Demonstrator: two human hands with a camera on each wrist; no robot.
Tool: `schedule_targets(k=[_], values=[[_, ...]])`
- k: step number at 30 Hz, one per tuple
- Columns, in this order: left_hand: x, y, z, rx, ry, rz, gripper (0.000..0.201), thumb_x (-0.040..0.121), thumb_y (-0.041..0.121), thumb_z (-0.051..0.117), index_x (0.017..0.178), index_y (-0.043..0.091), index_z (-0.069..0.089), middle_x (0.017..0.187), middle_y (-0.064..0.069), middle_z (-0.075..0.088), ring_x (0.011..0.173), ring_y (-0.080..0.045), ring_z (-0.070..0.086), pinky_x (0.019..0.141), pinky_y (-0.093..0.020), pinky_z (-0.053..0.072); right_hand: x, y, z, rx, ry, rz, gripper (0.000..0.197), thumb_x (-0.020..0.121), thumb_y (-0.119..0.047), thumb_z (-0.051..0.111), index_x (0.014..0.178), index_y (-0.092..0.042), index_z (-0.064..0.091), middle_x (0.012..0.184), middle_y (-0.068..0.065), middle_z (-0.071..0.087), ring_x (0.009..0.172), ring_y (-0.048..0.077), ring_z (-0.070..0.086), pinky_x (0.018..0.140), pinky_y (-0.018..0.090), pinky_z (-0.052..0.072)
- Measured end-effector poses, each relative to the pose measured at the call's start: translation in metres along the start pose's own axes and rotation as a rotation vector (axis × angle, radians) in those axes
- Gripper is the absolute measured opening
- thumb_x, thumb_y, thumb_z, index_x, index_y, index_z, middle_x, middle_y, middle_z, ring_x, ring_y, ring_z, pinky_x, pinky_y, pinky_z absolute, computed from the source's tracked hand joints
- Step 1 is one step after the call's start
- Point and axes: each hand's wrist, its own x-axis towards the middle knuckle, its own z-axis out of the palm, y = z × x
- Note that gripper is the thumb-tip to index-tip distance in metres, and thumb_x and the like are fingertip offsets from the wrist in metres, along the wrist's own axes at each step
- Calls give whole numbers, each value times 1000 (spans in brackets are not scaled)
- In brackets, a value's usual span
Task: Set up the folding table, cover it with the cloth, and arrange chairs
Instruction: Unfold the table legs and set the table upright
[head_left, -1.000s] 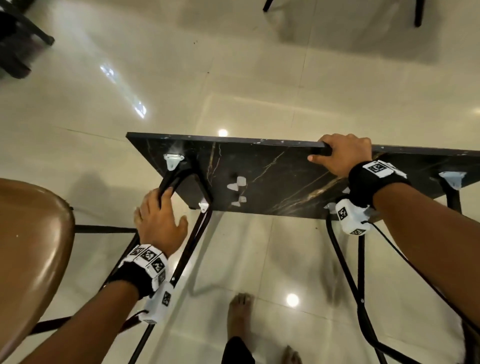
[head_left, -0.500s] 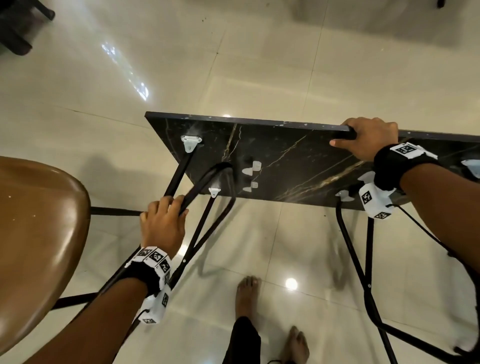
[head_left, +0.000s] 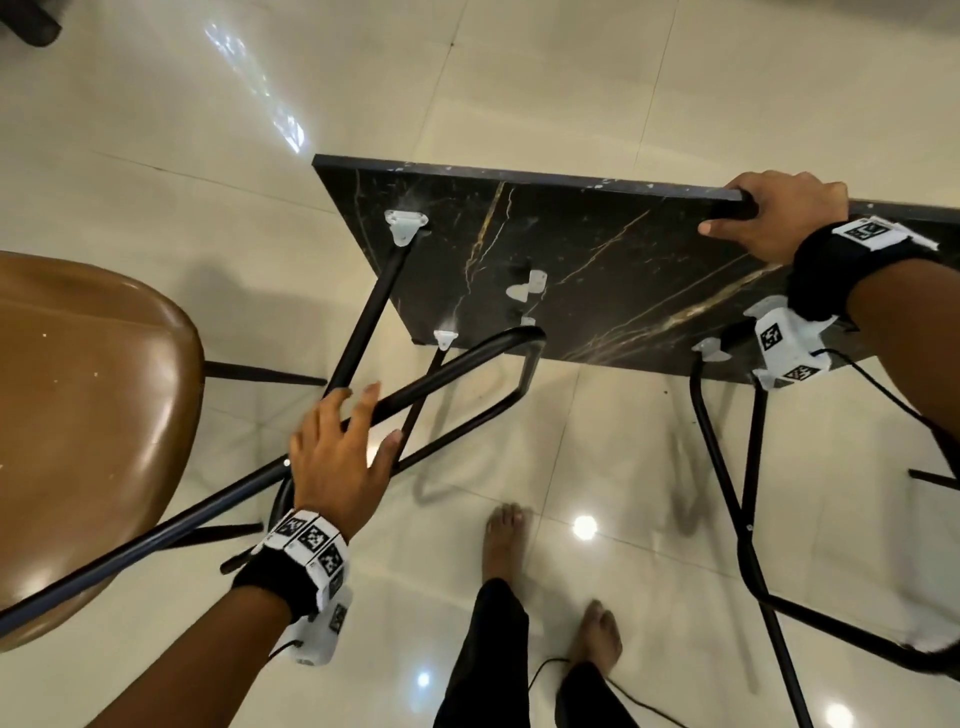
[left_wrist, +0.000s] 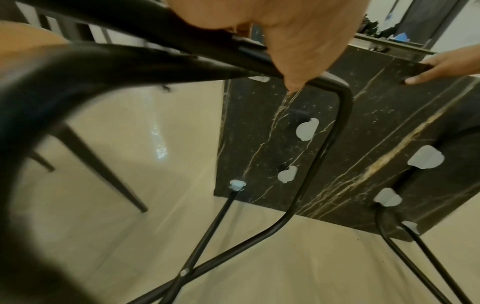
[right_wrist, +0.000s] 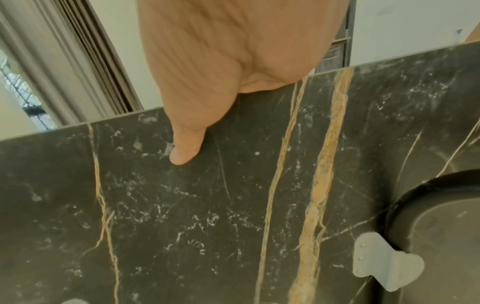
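Right now I have the folding table (head_left: 597, 270) tipped on its edge in front of me, underside facing me, its lower long edge near the glossy tiled floor (head_left: 519, 78). My right hand (head_left: 774, 218) is hooked over the top edge, fingers curled across the rim and thumb pressed flat on the dark marble-patterned underside, as the right wrist view shows. My left hand (head_left: 337, 457) lies on the black tube leg frame (head_left: 467, 364) on the left, fingers only loosely bent over the tube with the thumb out to the side, more a guiding touch than a firm grasp. That frame stands swung out from the board and hangs from grey hinge brackets (head_left: 402, 226); a second leg frame (head_left: 727, 467) on the right is also out from the board. I judge the board stiff and fairly heavy, with a smooth face that could slip, so the rim is the sound place to hold, close to the middle for balance. The thin tubes look rigid but free to pivot, so I would take them near the bend, clear of the crossing rivet where fingers could get nipped. A brown chair (head_left: 93, 415) sits just beside my left arm, and my bare feet (head_left: 506, 540) are near the legs, so any swing wants care. No cloth is in view.
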Motion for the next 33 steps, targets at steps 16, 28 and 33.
schedule_targets(k=[16, 28, 33], values=[[-109, -122, 10, -24, -294, -359, 47, 84, 69, 42, 90, 24, 56, 59, -3, 62, 62, -33, 64, 53, -35, 47, -20, -117, 7, -87, -139, -299, 49, 82, -72, 60, 94, -25, 68, 75, 2, 56, 76, 28, 52, 66, 33, 39], [-107, -84, 3, -51, -211, -317, 50, 82, 71, 37, 79, 23, 49, 52, -5, 58, 55, -35, 62, 51, -34, 47, -6, -122, -1, -60, -154, -235, 48, 81, -70, 63, 90, -23, 68, 74, 4, 59, 77, 31, 57, 66, 34, 44], [-109, -70, 1, -91, -201, -396, 52, 83, 73, 31, 79, 23, 49, 53, -4, 56, 57, -36, 60, 55, -35, 46, -6, -121, -4, -49, -166, -236, 44, 81, -71, 63, 73, -28, 56, 70, 1, 54, 75, 31, 56, 64, 33, 41]])
